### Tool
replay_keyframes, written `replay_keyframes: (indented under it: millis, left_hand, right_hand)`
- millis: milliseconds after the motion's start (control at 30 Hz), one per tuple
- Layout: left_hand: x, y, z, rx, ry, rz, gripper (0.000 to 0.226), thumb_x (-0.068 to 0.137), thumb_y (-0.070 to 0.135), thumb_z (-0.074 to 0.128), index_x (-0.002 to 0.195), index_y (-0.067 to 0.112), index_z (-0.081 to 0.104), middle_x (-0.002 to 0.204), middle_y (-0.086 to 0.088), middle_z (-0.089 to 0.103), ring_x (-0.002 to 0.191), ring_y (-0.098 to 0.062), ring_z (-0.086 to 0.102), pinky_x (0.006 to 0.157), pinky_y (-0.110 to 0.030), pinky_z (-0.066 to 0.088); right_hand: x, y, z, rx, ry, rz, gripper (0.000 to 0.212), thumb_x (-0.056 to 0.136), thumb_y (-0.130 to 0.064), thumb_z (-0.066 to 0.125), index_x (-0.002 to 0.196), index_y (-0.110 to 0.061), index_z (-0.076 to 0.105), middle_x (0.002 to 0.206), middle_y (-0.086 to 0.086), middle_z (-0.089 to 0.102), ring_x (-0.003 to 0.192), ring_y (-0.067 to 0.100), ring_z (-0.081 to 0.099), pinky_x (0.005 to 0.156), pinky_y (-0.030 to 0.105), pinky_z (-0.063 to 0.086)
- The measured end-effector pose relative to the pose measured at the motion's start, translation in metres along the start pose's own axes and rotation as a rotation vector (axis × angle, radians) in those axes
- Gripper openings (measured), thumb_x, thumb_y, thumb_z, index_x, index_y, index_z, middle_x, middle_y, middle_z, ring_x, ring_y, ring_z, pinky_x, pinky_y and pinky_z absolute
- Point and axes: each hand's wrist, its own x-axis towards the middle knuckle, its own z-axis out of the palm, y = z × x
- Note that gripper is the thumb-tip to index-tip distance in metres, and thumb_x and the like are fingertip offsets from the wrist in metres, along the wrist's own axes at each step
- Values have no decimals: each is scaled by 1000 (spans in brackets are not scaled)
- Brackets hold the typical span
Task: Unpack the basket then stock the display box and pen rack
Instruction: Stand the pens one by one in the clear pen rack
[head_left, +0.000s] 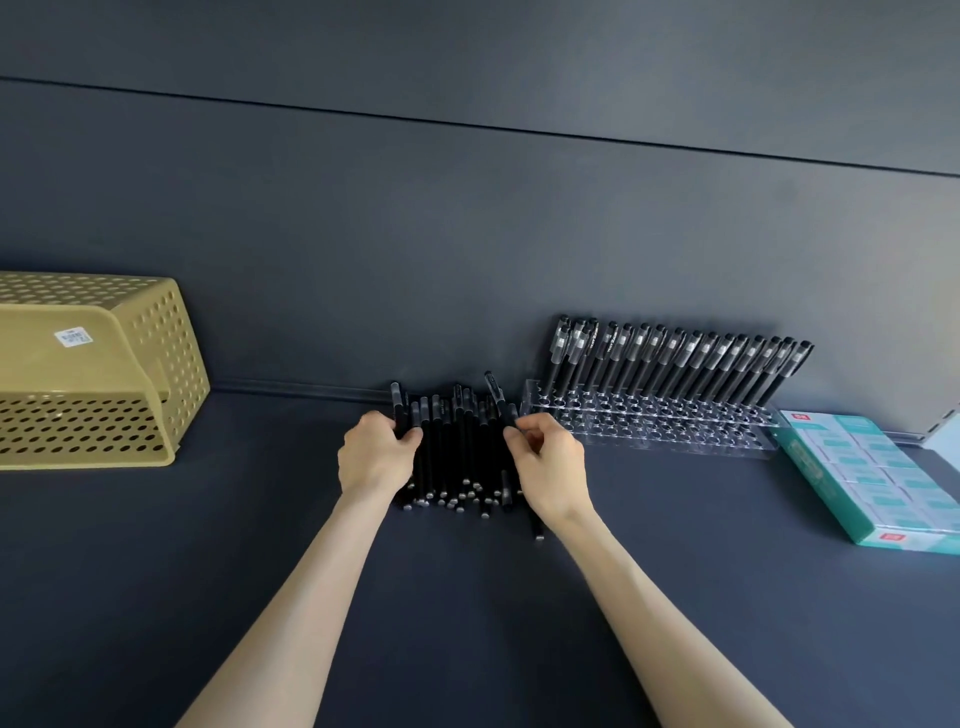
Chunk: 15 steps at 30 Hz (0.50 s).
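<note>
With the basket (176, 338) lying tipped and apparently empty and the display box (810, 467) looking full, the person is stocking the pen rack (649, 431) — only its back row is holding pens — the left hand (374, 457) curling round several loose pens (457, 452) heaped beside it, the right hand (550, 462) pinching one.

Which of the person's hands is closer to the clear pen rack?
The right. The right hand sits just left of the pen rack, almost at its end; the left hand is farther left, across the pile of loose pens.
</note>
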Motion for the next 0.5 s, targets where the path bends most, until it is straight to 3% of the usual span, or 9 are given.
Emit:
replay_keyframes:
  millis: [67,167,300,367,433,500]
  left_hand:
    - [4,0,-3,-20,-14,-19,28,87,29,65,69,10,56,59,-2,56,54,-18,54,48,-25,35]
    - [5,1,-5,-28,-53,-40,43,85,26,66,52,13,42,50,-2,46,53,-22,48,49,-25,33]
    - [1,3,-4,-38,-73,-12,30,91,25,56,67,9,50,58,-3,51,58,-23,52,53,-27,37]
    - [-3,2,-4,-68,-75,19,26,96,26,49,79,6,47,66,-5,51,60,-23,50,54,-29,38]
    - [-10,6,-5,-149,-83,90,23,100,27,40,93,5,45,71,-4,51,61,-20,49,52,-31,37]
    - [-24,18,-6,-304,-106,194,19,103,25,33,101,8,40,73,-1,52,59,-13,49,52,-25,40]
  right_hand:
    - [0,1,-1,20,-3,-1,10,94,-20,55,99,-13,61,65,-7,56,60,9,49,55,11,39]
    - [0,0,-3,45,-18,4,10,95,-18,52,100,-14,60,66,-10,56,57,5,48,52,8,38]
    - [-2,-2,-9,79,-58,-3,6,96,-17,51,98,-18,56,76,-1,63,62,9,50,53,8,38]
    - [-2,-3,-14,98,-70,-17,6,96,-16,50,97,-20,55,77,-4,63,60,2,49,55,6,38]
    - [-3,-6,-21,131,-94,-28,8,96,-16,50,96,-17,58,75,-9,62,57,-2,48,58,5,38]
    - [-4,-7,-30,189,-137,-37,11,96,-14,49,97,-12,61,75,-8,63,60,-1,49,59,8,38]
